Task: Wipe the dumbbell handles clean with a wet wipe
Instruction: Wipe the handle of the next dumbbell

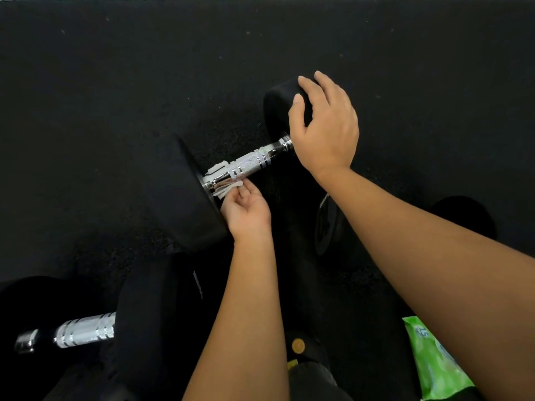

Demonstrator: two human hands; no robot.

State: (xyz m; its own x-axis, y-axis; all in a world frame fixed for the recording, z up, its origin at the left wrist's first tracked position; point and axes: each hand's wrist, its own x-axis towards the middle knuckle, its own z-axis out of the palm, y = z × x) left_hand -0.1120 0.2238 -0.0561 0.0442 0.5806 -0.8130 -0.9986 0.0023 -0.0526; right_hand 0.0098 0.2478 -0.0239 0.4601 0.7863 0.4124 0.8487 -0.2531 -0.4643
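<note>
a black dumbbell lies on the dark rubber floor near the middle of the scene, its chrome knurled handle running from the near-left head up to the far-right head. the white wet wipe is wrapped around the near-left end of that handle, right against the left head, with its edges sticking out above and below the bar. the left hand sits just beneath and to the near side of the wipe, fingers curled and pinching the wipe's lower edge. the right hand rests over the far-right head, fingers spread and loosely cupped on it, not closed around anything. a second dumbbell lies at the near left, and a green wipe packet lies at the near right, partly under the right forearm.
</note>
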